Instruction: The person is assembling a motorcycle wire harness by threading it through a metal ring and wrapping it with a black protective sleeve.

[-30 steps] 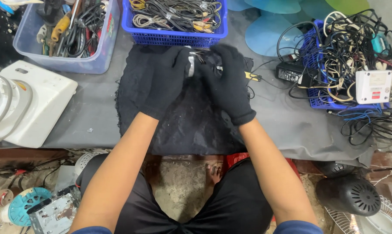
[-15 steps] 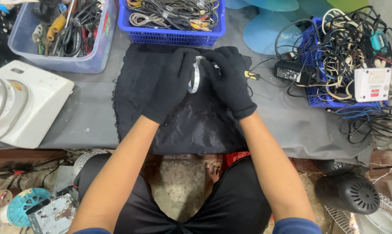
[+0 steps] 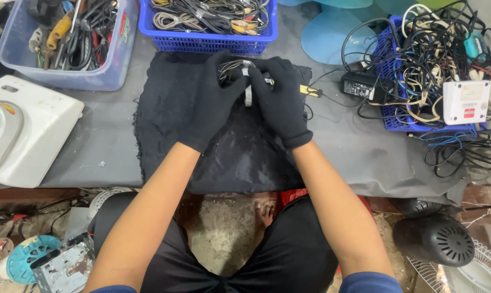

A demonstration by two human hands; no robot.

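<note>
Both gloved hands meet over the far edge of a black cloth (image 3: 223, 157) spread on the grey workbench (image 3: 93, 135). The left hand (image 3: 215, 103) curls its fingers around a small bundle of thin grey wires (image 3: 232, 68), and the right hand (image 3: 280, 100) pinches a small silvery metal piece (image 3: 248, 95) that sits between the two palms; both sets of fingers are closed on this one small assembly, which is held just above the cloth, close to the blue basket of cables (image 3: 207, 21). Half a second ago the shiny part showed as a broader curved band between the gloves — now only a narrow upright sliver of it is visible, and the wire loops have come into view above the left thumb. A second ago the hands lay flatter and closer to the cloth, with the metal mostly covered. A yellow-handled tool (image 3: 310, 90) lies just right of the right hand, in the same place as before. To the left stand a clear bin of hand tools (image 3: 66, 43) and a white appliance housing (image 3: 28, 130); to the right, a second blue basket of tangled cords (image 3: 440, 59) with a black power adapter (image 3: 364, 86) beside it — none of these has shifted.
</note>
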